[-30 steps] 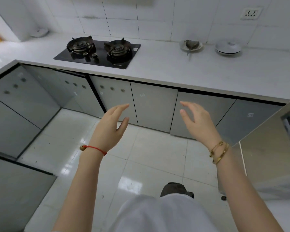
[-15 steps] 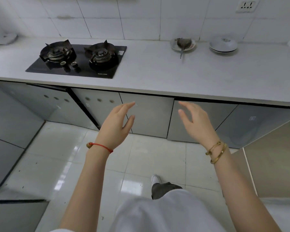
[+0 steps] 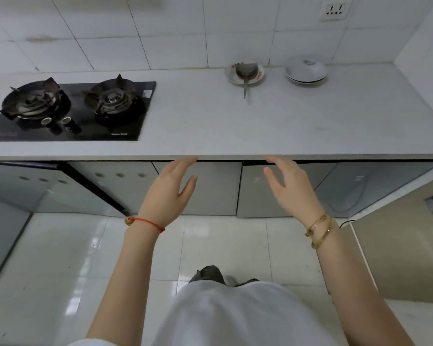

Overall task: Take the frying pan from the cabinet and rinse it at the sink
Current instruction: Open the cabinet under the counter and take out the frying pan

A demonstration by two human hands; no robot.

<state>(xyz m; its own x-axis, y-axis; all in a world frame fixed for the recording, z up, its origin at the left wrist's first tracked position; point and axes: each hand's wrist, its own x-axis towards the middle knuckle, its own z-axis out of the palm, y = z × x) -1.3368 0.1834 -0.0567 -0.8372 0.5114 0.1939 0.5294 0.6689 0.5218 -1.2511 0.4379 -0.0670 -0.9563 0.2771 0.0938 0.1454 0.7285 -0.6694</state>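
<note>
While reaching toward the cabinet doors [image 3: 210, 188] under the desk [image 3: 260, 126], left hand [image 3: 166, 193] and right hand [image 3: 293, 189] are hovering, each grip spread, gripping nothing.

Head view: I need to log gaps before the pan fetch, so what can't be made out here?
- Frying pan: not visible; the cabinet doors are shut.
- Sink: none in frame.
- Left hand and right hand: open and empty; door contact unclear.
- Plate contents: too small.
</note>
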